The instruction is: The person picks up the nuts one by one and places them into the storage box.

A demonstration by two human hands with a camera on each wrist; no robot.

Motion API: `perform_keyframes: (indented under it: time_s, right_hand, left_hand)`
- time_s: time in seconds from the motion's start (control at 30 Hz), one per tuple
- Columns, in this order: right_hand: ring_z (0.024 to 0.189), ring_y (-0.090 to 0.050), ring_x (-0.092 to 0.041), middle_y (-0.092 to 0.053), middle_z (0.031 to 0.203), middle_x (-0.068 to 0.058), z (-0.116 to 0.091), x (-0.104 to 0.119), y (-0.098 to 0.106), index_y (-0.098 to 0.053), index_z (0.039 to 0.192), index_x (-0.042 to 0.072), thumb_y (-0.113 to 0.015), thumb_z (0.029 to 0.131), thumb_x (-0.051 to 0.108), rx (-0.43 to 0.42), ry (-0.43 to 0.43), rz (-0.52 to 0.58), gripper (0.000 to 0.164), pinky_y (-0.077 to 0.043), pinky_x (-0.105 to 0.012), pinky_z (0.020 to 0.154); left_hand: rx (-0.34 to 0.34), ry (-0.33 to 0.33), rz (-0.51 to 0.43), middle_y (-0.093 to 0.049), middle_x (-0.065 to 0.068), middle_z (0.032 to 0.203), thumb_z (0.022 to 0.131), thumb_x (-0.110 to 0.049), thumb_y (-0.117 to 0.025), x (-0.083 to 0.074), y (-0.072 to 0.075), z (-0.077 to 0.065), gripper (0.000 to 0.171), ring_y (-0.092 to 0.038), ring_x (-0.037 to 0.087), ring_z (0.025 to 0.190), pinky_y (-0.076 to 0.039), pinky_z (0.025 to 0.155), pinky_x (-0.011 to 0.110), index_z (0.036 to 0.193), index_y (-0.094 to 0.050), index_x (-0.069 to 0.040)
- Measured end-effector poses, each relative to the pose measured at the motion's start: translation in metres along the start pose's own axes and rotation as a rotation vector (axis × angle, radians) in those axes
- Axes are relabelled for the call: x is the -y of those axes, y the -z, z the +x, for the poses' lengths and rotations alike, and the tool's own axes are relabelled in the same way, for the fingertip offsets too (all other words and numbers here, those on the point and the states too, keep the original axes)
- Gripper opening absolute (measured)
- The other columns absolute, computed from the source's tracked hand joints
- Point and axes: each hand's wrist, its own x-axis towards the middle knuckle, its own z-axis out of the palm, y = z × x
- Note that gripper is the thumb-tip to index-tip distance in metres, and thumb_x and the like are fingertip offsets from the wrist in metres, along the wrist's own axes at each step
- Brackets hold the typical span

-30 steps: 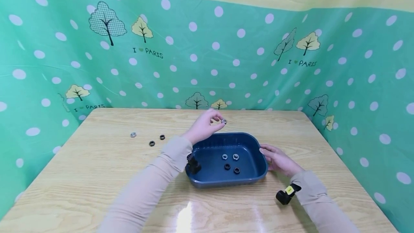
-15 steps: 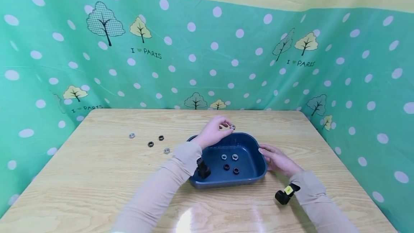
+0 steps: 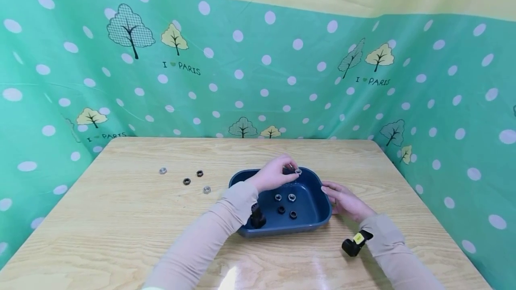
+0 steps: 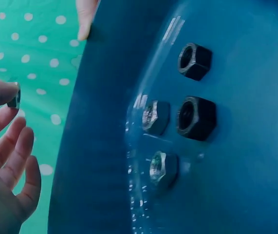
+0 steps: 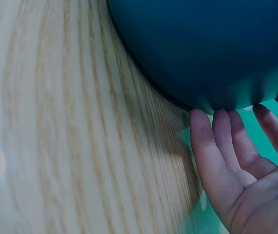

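Observation:
My left hand pinches a silver hex nut between thumb and fingertips, over the far right part of a dark blue bin. In the left wrist view the pinched nut shows edge-on, with the other fingers spread loosely. Inside the bin lie two silver nuts and two black nuts. My right hand touches the bin's right side at the rim. In the right wrist view its fairly straight fingers meet the outer wall; the thumb is hidden there.
On the wooden table, left of the bin, lie two black nuts and two silver nuts, one silver nut closest to the bin. A green dotted curtain borders the table's back and sides.
My left hand has moved right and lower with the silver nut, from behind the bin's far edge to over its inside. A silver nut on the table has come into view. The right hand stays put.

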Motion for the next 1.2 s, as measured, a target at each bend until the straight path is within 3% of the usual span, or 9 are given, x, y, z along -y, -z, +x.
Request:
perform_keyframes:
  time_s: [0.3,0.7,1.0,1.2]
  right_hand:
    - [0.102,-0.06,-0.008,-0.059,0.126,-0.005,0.001,0.001,-0.003,-0.02,0.144,-0.006,-0.045,0.1,0.032,-0.017,-0.023,-0.033,0.063,-0.052,-0.042,0.085]
    - [0.096,-0.061,-0.003,-0.063,0.105,0.012,0.001,0.002,-0.002,-0.021,0.142,-0.007,-0.043,0.1,0.03,0.009,-0.004,0.016,0.06,-0.052,-0.039,0.082]
    - [0.096,-0.062,-0.006,-0.064,0.113,0.005,0.001,-0.002,-0.002,-0.02,0.144,-0.007,-0.045,0.1,0.031,-0.006,-0.007,-0.008,0.064,-0.053,-0.039,0.082]
    - [0.096,-0.064,-0.007,-0.065,0.114,0.003,0.001,-0.001,-0.002,-0.018,0.145,-0.007,-0.046,0.1,0.032,-0.015,-0.008,-0.008,0.066,-0.054,-0.039,0.082]
  left_hand:
    - [0.144,-0.013,0.108,-0.061,0.0,0.106,0.091,-0.021,-0.064,0.005,-0.018,0.004,0.015,-0.057,0.01,0.097,-0.046,0.087,0.022,0.103,-0.064,-0.012]
    - [0.195,-0.017,0.217,-0.06,-0.003,0.103,0.09,-0.025,-0.064,0.009,-0.028,0.006,0.013,-0.055,0.008,0.096,-0.046,0.088,0.02,0.098,-0.064,-0.015]
    - [0.242,-0.057,0.311,-0.06,-0.004,0.103,0.089,-0.027,-0.065,0.013,-0.035,0.003,0.012,-0.056,0.009,0.096,-0.046,0.087,0.02,0.096,-0.065,-0.016]
    - [0.269,-0.095,0.443,-0.059,-0.005,0.109,0.089,-0.03,-0.065,0.011,-0.034,0.0,0.013,-0.053,0.009,0.099,-0.043,0.09,0.025,0.097,-0.066,-0.019]
